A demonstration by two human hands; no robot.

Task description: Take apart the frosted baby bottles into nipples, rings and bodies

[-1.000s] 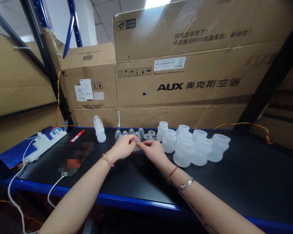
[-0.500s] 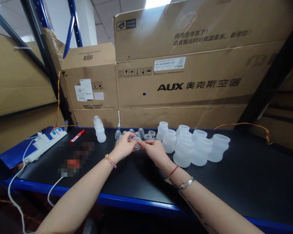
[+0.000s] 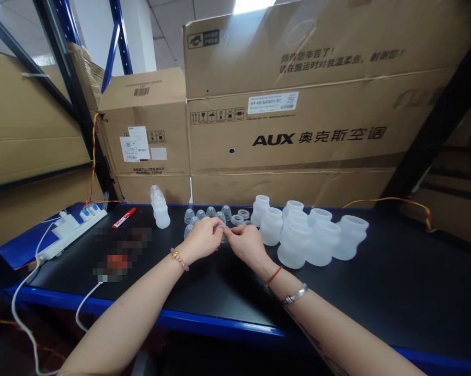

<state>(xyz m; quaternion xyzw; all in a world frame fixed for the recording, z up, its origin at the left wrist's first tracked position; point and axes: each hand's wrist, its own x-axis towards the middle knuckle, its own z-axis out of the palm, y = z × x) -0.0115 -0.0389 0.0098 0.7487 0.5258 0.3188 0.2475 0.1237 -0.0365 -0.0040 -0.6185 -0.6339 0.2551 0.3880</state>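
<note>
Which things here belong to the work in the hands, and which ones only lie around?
In the work:
- left hand and right hand, both pinching a small clear part
- domed caps
- rings
- open bottles
- capped bottle

Lying about:
- red marker
- power strip
- cartons

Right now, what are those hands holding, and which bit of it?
The left hand and right hand pinch one small clear plastic piece between their fingertips, one on each side of its edge.

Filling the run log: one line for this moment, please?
left hand | right hand | both pinch small clear plastic piece | beside frosted plastic bottles
</note>
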